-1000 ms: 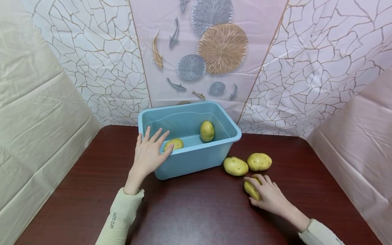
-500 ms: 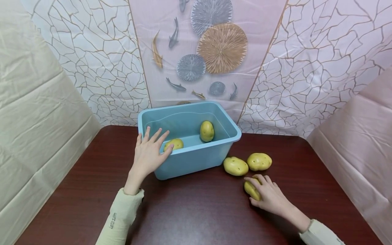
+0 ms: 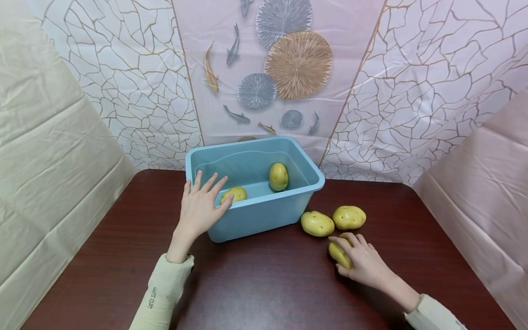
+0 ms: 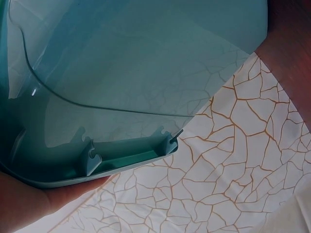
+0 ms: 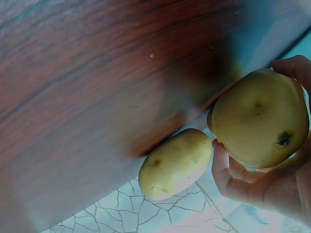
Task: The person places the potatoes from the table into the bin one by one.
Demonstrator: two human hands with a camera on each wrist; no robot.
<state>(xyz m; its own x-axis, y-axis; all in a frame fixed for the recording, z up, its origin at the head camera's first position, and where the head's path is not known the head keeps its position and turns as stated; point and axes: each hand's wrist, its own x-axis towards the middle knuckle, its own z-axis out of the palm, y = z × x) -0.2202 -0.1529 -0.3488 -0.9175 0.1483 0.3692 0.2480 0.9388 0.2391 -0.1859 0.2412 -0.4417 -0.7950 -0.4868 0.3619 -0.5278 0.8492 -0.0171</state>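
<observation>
In the head view my left hand [image 3: 200,207] lies with spread, straight fingers over the front left corner of a light blue plastic bin [image 3: 264,215]. The left wrist view shows part of that hand [image 4: 46,196] against the bin's rim [image 4: 97,177]. My right hand [image 3: 365,261] grips a yellow potato [image 3: 339,255] low over the table, right of the bin. Its thumb and fingers curl round the potato [image 5: 260,119] in the right wrist view. Two potatoes are inside the bin, one standing on end [image 3: 278,177], the other [image 3: 236,194] partly hidden by the front rim and my left thumb.
Two more potatoes, one [image 3: 317,224] by the bin's right front corner and one [image 3: 349,217] to its right, lie on the dark red-brown table [image 3: 264,288]. Patterned cloth [image 3: 148,91] hangs right behind the bin, and plain cloth [image 3: 53,151] slopes down along the left side.
The potato in my right hand has shifted very slightly, with the fingers still round it. My left hand, the bin and the other potatoes hold their places.
</observation>
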